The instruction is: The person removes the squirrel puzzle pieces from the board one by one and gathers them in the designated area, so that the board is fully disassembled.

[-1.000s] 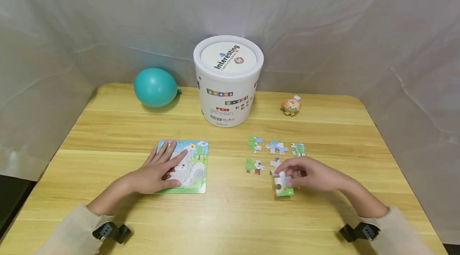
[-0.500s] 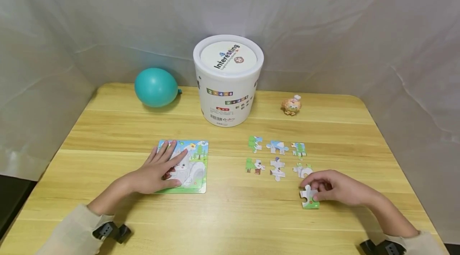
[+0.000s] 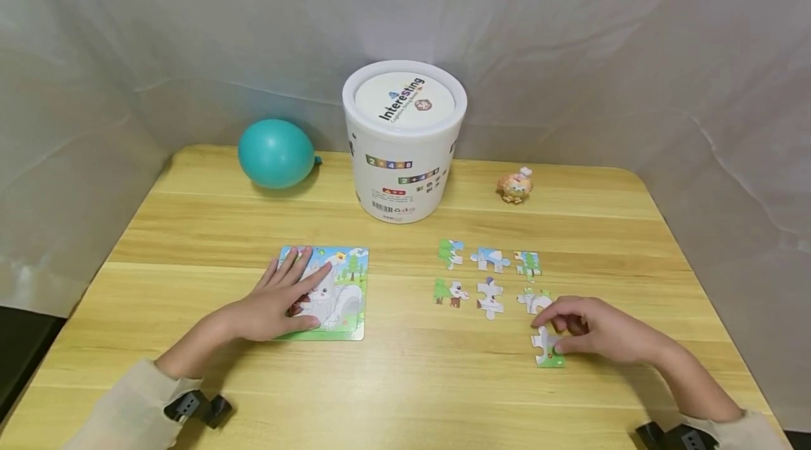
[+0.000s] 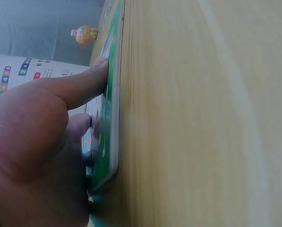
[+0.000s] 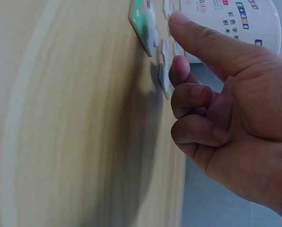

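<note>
In the head view my left hand (image 3: 269,305) lies with spread fingers over a square puzzle board (image 3: 355,309) picturing a grey squirrel. The left wrist view shows its thumb (image 4: 84,85) resting on the board's face. At the right, a corner jigsaw piece (image 3: 550,358), green with grey and a red flower, lies on the table. My right hand (image 3: 602,330) is just over it, thumb overlapping its right edge. In the right wrist view the thumb is apart from that piece (image 5: 142,23), and the other fingers are loosely curled around nothing.
Several jigsaw pieces lie in two rows, among them a tree piece (image 3: 450,253) and a white piece (image 3: 490,298). Behind stand a white tub (image 3: 405,168), a teal balloon (image 3: 275,154) and a small orange figurine (image 3: 514,186). Grey cloth (image 3: 570,48) hangs around the table (image 3: 405,394).
My right hand carried the corner piece rightward, set it below the second row and loosened its fingers. A white piece it had covered shows now. The left hand stayed still.
</note>
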A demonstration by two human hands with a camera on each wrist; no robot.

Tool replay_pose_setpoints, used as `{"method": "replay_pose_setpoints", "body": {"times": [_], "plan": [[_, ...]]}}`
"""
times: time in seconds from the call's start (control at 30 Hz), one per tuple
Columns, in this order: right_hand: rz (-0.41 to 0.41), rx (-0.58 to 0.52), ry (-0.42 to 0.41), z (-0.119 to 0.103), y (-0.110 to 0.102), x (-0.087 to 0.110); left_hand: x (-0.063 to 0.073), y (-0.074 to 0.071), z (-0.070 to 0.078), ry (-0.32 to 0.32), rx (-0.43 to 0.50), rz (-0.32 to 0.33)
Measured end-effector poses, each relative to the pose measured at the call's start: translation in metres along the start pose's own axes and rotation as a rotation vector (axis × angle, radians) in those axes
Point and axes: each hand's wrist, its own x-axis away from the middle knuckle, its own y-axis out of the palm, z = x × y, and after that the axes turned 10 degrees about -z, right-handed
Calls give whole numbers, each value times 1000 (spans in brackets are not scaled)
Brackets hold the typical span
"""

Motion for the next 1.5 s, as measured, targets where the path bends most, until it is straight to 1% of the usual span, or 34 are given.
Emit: {"method": "replay_pose_setpoints", "body": {"times": [0.1,0.2,0.33,0.43,0.5,0.57,0.67,0.8,0.97,1.07,1.17,1.3,1.4,1.5], "plan": [[20,19,2,-5,-2,-3,0,-1,0,-16,-12,-18],[53,65,19,-12,-4,-12,0,-3,1,-37,-21,-39],[117,132,77,-23,-4,-32,0,-5,3,-48,-25,-45],[139,163,101,-33,-4,-50,0,-6,5,-43,-21,-31],[134,176,111,-42,-2,-62,1,-7,7,-36,-16,-19],[125,191,104,-51,0,-75,1,-7,7,-30,-18,-3],[108,198,99,-65,5,-94,1,-8,9,-38,-31,12],[88,200,69,-83,11,-119,2,-9,11,-44,-43,33],[97,185,15,-100,18,-149,3,-13,11,-33,-29,74],[110,178,10,-108,25,-164,6,-17,7,-30,-30,83],[112,160,14,-116,33,-180,11,-24,2,-27,-33,76],[94,124,-10,-126,45,-199,20,-34,-5,-33,-15,37],[73,111,-20,-132,55,-213,25,-38,-11,-45,-6,7],[48,114,-5,-136,65,-225,28,-40,-15,-59,0,-7]]}}
